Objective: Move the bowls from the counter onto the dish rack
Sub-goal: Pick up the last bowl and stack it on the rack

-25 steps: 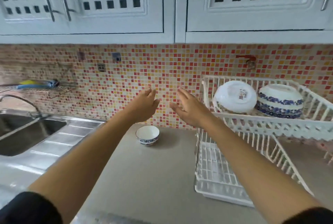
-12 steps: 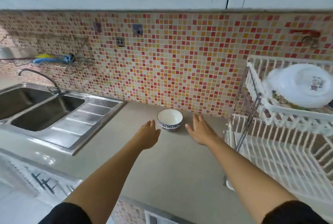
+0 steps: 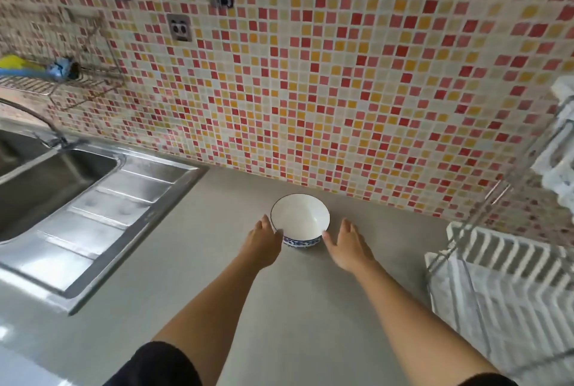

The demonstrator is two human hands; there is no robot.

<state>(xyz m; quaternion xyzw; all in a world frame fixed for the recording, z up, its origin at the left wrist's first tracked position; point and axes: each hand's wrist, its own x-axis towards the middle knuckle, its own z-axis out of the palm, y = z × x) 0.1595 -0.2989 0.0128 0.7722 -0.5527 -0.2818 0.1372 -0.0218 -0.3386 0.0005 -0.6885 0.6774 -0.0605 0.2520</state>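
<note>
A small white bowl (image 3: 300, 219) with a blue-patterned base stands upright on the grey counter (image 3: 236, 308), close to the tiled wall. My left hand (image 3: 263, 241) is at the bowl's left side with fingertips touching its rim. My right hand (image 3: 349, 244) is at its right side, fingertips at the bowl's wall. Both hands are flat and open; the bowl rests on the counter. The white dish rack (image 3: 509, 286) stands at the right edge, only partly in view.
A steel sink (image 3: 46, 180) with a ribbed drainboard (image 3: 102, 218) fills the left. A wire shelf (image 3: 40, 81) with a yellow and blue item hangs on the mosaic wall. The rack's metal frame (image 3: 497, 196) rises at the right.
My view has tilted down and closer. Both hands have come down from in front of the wall and reached forward to either side of the bowl, now touching it.
</note>
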